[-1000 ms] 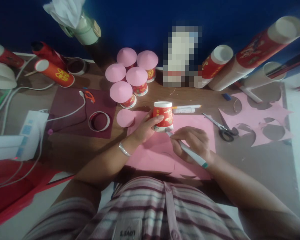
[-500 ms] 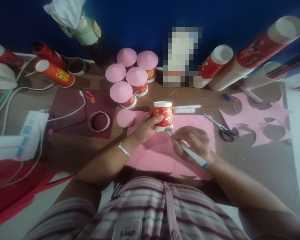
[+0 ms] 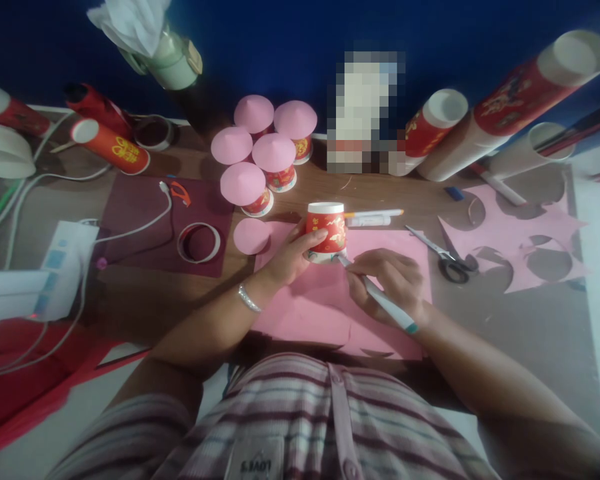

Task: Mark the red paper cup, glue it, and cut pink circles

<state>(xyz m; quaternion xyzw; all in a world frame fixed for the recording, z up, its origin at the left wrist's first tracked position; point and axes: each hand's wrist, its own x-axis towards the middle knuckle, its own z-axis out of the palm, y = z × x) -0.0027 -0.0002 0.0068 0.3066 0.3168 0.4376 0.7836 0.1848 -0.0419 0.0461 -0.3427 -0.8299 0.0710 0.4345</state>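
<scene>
My left hand (image 3: 294,252) is closed around a red paper cup (image 3: 326,227) with gold print, its white base upward and its patterned rim downward. A white pen with a teal end (image 3: 387,303) is gripped in my right hand (image 3: 387,283). The pen's tip meets the cup's lower band at the right side. Beneath both hands lie pink paper sheets (image 3: 300,320). A pink paper disc (image 3: 251,237) rests left of the cup. Behind it stand several red cups topped with pink paper cones (image 3: 243,184).
Scissors (image 3: 445,257) and cut pink paper scraps (image 3: 510,227) lie to the right. An orange-tipped pen (image 3: 375,214) is behind the cup. A tape roll (image 3: 199,243) sits on a maroon sheet (image 3: 145,227) at left, with white cables nearby. Stacked paper cups (image 3: 443,110) line the back right.
The pen and my right hand have shifted slightly right along the cup's lower band. My left hand and the cup have stayed about in place.
</scene>
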